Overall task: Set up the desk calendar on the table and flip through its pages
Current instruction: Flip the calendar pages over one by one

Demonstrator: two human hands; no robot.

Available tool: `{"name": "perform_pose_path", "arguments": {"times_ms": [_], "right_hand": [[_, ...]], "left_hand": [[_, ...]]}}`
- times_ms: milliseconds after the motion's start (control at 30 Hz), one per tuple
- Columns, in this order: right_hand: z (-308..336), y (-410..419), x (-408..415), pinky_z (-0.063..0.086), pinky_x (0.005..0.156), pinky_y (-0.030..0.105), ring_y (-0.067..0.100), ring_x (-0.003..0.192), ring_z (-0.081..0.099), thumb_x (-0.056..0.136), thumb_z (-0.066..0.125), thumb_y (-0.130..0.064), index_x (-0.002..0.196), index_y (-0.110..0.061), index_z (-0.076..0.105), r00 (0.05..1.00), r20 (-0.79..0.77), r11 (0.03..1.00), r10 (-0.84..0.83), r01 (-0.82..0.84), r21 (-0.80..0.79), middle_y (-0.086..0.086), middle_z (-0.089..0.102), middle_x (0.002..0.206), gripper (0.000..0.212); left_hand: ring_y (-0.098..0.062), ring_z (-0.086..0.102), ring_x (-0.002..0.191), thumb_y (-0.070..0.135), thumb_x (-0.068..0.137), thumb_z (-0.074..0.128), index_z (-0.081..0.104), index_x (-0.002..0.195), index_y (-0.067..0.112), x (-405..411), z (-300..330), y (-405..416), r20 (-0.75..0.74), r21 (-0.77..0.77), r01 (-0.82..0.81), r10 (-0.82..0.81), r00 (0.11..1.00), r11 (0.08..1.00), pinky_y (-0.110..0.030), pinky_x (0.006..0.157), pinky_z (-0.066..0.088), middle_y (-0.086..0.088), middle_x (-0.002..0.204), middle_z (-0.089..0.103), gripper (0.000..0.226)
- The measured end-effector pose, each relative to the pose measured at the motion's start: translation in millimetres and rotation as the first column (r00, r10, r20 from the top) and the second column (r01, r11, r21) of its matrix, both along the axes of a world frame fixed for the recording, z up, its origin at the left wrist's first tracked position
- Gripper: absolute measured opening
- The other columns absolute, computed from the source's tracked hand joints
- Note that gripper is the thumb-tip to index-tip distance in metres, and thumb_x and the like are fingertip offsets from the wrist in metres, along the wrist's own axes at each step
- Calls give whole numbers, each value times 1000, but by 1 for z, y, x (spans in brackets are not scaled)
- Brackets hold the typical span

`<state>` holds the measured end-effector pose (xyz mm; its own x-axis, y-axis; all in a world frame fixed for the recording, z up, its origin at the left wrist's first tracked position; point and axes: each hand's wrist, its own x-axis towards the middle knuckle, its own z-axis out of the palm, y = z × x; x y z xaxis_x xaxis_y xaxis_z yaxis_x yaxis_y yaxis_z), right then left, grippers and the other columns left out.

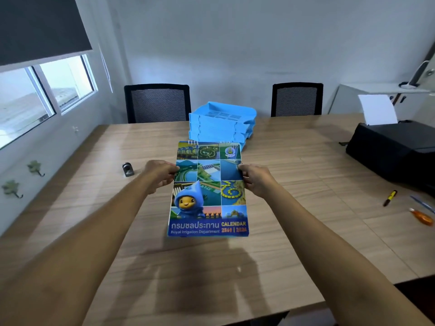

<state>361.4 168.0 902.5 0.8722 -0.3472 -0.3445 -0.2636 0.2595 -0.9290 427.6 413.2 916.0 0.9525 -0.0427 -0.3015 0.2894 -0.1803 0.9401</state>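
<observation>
The desk calendar (208,191) shows a colourful cover of photo tiles, a blue hooded mascot and a blue title band, with spiral binding at its far edge. It is held above the wooden table (94,208), cover facing me. My left hand (161,174) grips its left edge and my right hand (255,178) grips its right edge, both around the upper middle. The pages under the cover are hidden.
A stack of blue letter trays (221,124) stands just behind the calendar. A black printer (395,149) with paper sits at the right, with a yellow marker (390,198), pens and an orange tool near it. A small metal sharpener (128,169) lies left. Two black chairs (157,103) face the far edge.
</observation>
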Motion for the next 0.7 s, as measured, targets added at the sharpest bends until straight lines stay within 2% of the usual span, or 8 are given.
{"name": "perform_pose_path", "arguments": {"times_ms": [67,200,267,400,467,533,600,700], "right_hand": [[10,-7,1,33,30,12,6,25,40,91,58,-7,66,-10,49,1000,17,998,18,-19,56,-3,45,37,26],[30,-13,10,36,34,11,3,22,35,97,51,-18,68,-13,48,992,21,979,124,-126,158,-6,39,31,29],[41,-12,11,44,36,12,4,29,47,96,53,-22,73,-11,53,994,46,967,101,-109,231,-1,50,45,26],[57,-5,16,61,59,30,17,68,66,100,44,-26,91,-7,55,983,185,953,5,-61,295,8,59,85,24],[58,-1,25,57,82,37,21,94,59,100,43,-24,113,-11,54,975,220,991,2,-31,127,6,57,106,22],[53,0,33,50,94,39,19,107,51,99,42,-22,125,-14,56,971,235,978,33,17,-206,5,55,123,31],[44,-1,40,45,104,39,19,123,46,96,39,-20,136,-16,53,965,229,870,130,-1,-493,5,46,142,42],[29,-3,49,34,116,45,24,137,36,92,36,-11,147,-19,40,961,143,749,237,-87,-657,4,36,151,55]], "left_hand": [[-17,58,67,4,82,66,62,82,5,4,10,5,-30,-75,11,-13,999,997,-21,60,51,-10,78,65,5],[-11,63,54,15,82,66,66,90,6,8,35,11,-19,-176,38,-42,999,984,-19,49,50,1,59,70,12],[-8,63,54,19,87,61,65,91,6,9,46,10,-22,-280,58,-67,998,958,-17,52,52,-1,60,68,14],[-18,62,85,16,95,49,60,94,7,6,59,-4,-2,-501,26,-32,1000,865,-26,70,57,-8,99,64,14],[-23,56,108,18,95,49,59,106,12,8,60,-15,103,-425,39,5,995,904,-36,90,50,-5,118,56,16],[-21,43,126,22,97,45,54,121,19,13,56,-25,239,-208,85,-34,970,974,-43,107,38,0,127,49,26],[-23,41,129,22,98,41,47,135,22,19,50,-33,329,16,75,-76,941,997,-41,107,35,-2,142,45,38],[-26,35,139,20,99,37,29,148,21,32,40,-38,360,269,87,-184,915,959,-40,110,33,-4,157,29,50]]}}
